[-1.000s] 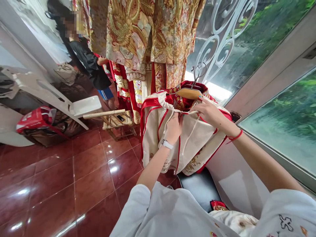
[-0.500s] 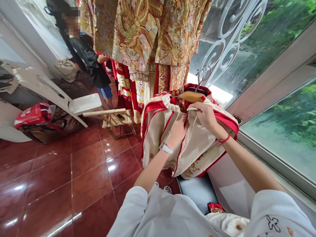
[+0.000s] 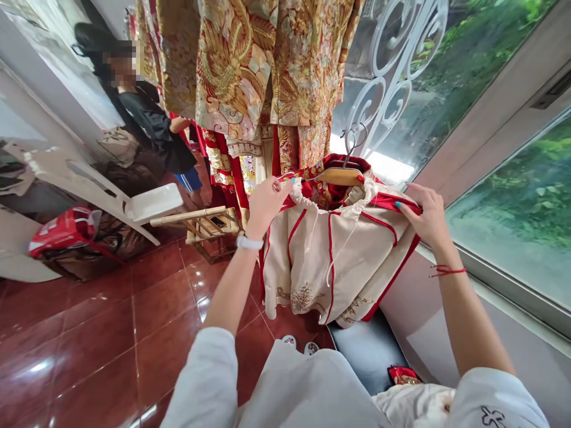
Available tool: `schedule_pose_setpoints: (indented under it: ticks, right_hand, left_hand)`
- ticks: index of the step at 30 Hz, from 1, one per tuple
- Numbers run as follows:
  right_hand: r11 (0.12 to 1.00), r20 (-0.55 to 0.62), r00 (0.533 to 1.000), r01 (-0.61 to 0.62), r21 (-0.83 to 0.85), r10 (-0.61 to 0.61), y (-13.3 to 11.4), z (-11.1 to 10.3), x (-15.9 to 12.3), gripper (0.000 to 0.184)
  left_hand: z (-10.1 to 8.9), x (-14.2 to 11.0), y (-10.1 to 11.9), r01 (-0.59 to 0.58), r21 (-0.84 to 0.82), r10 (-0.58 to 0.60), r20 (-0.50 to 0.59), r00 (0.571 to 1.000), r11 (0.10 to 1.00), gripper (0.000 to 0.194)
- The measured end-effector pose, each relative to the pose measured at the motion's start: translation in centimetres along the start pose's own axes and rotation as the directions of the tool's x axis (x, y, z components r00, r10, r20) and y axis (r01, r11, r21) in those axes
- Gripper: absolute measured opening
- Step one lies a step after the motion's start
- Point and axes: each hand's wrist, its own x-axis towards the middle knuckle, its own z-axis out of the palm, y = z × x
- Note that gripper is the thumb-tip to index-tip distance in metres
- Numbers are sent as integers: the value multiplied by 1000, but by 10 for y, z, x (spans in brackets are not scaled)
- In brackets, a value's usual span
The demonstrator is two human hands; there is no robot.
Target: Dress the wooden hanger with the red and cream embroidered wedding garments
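A cream cape (image 3: 312, 255) with red piping, gold embroidery near its hem and a gathered drawstring neck hangs in front of me. It lies over a red patterned garment (image 3: 332, 161) on a wooden hanger (image 3: 341, 176) with a metal hook. My left hand (image 3: 266, 205) is closed on the cape's left shoulder, beside the gathered neck. At the opposite shoulder, my right hand (image 3: 426, 214) pinches the red-trimmed edge, thumb on top and fingers partly extended. Two loose cords dangle down the cape's front.
Gold and red embroidered garments (image 3: 236, 65) hang behind. A bamboo stool (image 3: 200, 223) and a white chair (image 3: 154, 202) stand left, near a person in dark clothes (image 3: 151, 119). The window ledge (image 3: 504, 303) runs along the right. Below the cape is a black seat (image 3: 368, 351).
My hands have moved apart, from the middle of the cape's neck out to its two shoulders. The cape's front now hangs spread, with its neck opening showing.
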Motion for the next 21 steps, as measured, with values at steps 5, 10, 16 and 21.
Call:
schedule_pose_setpoints:
  ticks: [5,10,16,21]
  right_hand:
    - [957,130,980,-177,230,150,51,6,-10,51]
    - [993,-60,996,-62,100,68,45,19,-13,44]
    - [999,-103,994,33,29,-30,50,29,-10,41]
    - [997,-103,995,-2,73,10,59,38,-13,38]
  left_hand:
    - [12,45,2,-119,194,67,257,964,974,45]
    - [10,51,-2,-18,-132,51,253,966,991,38]
    - [6,59,27,-136,-22,136,-26,990,990,43]
    - [23,59,60,-253,128,252,29,967,959,31]
